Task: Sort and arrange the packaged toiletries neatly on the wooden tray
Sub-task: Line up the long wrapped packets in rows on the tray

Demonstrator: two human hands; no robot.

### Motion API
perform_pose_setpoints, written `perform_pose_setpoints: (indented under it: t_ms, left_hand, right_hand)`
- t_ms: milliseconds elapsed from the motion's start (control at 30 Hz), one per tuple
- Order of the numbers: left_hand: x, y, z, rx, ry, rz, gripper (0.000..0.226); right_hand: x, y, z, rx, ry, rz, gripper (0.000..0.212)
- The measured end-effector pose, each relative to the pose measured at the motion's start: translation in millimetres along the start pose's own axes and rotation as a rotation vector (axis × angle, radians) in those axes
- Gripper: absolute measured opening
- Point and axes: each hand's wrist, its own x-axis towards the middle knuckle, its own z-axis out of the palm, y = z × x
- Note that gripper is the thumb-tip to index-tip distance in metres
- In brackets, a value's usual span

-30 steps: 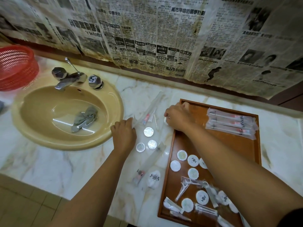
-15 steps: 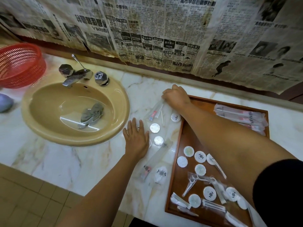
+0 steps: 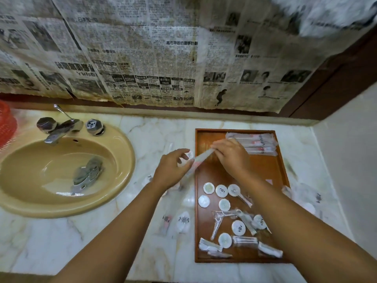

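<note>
**Long packet held slantwise across the tray's left edge, its stack just beyond the grip**

The right hand [image 3: 230,156] pinches the far end of a long clear packet [image 3: 201,157] with curled fingers, above the far left part of the wooden tray [image 3: 265,172]. From that grip the packet's long axis slants down and left, over the tray's left rim toward the countertop [image 3: 142,252]. There the left hand [image 3: 173,169] curls thumb and fingers round a small round sachet [image 3: 189,155]. Blur makes it hard to say whether this hand also steadies the packet's near end. The stack of like packets [image 3: 253,144] lies along the tray's far edge, just right of the right hand, which is the nearer hand. To match the stack, the held packet would probably need swinging parallel to that edge.
</note>
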Motion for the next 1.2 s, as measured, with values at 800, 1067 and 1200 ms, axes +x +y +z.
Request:
perform_pose_setpoints:
  t_ms: [800, 1067, 1200]
  left_hand:
    - [46, 93, 137, -0.562, -0.365, -0.417, 0.033]
    - [56, 100, 150, -0.835, -0.131, -0.493, 0.039]
    - [59, 103, 153, -0.850, -0.079, -0.474, 0.043]
  right_hand:
    - [-73, 171, -93, 1.262, -0.299, 1.023, 0.029]
    - [-78, 174, -74, 1.626, -0.137, 1.170, 0.030]
    - [-82, 171, -73, 1.427, -0.359, 1.065, 0.035]
